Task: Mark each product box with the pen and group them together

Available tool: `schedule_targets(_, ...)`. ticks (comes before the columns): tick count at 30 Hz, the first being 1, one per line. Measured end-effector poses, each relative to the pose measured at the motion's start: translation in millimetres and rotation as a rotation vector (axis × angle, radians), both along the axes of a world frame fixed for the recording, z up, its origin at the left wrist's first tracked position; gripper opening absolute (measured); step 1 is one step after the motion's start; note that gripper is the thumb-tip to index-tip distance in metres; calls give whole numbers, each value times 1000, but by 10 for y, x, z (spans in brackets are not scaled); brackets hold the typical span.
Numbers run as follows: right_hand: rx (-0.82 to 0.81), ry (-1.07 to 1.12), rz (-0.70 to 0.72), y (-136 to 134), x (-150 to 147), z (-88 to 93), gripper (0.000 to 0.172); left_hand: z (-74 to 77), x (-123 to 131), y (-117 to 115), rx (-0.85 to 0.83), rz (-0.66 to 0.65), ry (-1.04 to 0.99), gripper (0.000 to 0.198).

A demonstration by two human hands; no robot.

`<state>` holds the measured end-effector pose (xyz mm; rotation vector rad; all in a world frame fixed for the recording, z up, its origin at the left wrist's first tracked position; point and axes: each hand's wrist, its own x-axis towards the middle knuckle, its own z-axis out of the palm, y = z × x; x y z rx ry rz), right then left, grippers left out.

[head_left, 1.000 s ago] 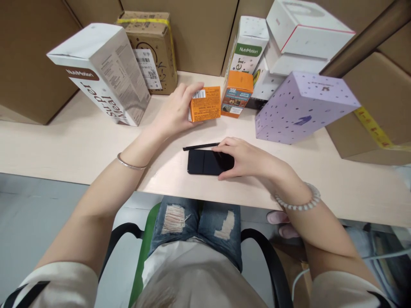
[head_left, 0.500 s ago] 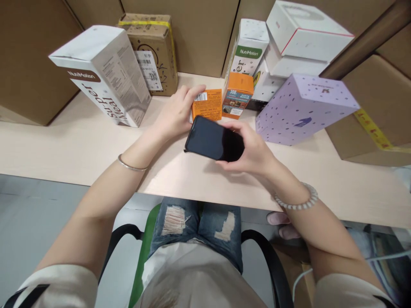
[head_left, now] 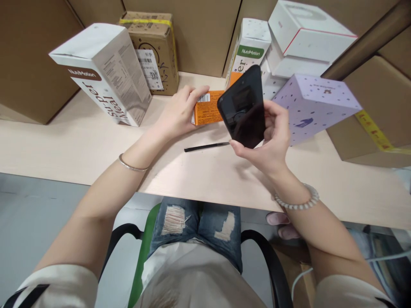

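My left hand [head_left: 183,109] grips the left end of an orange box [head_left: 210,109] with a barcode, which lies on the pale table [head_left: 180,171]. In my right hand [head_left: 272,141] is a black smartphone [head_left: 244,109], tilted up above the table with its dark screen showing. A thin black pen [head_left: 205,147] lies on the table below the phone. Behind the phone, a second orange box [head_left: 234,78] is mostly hidden.
A tall white box [head_left: 105,72] and a brown carton [head_left: 157,55] stand at the left. At the right are a white and green box [head_left: 253,36], stacked white boxes [head_left: 308,34], a lilac box [head_left: 321,102] and a large carton [head_left: 379,94].
My right hand has raised the phone and turned it from nearly flat to upright, moving it right. The pen now shows on the table. The left hand has barely moved.
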<state>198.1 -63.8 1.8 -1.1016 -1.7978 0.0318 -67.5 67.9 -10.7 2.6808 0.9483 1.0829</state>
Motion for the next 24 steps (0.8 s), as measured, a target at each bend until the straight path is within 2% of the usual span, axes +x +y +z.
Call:
schedule_targets(7,16,22,39,49,14,-54,92,23,-8,8,1,-10,23,96)
schedule_targets(11,22,1,-10,70,17,-51,94,29,-12,15,3,-19,36,95)
schedule_targets(17,145,-4,57,71,-18,-32,86,-7,-47,67,-1,-26,10,92)
schedule_targets(24,-6,-160,157,55,-27,7,93,-45,-124,138,-47,-57,-63,98)
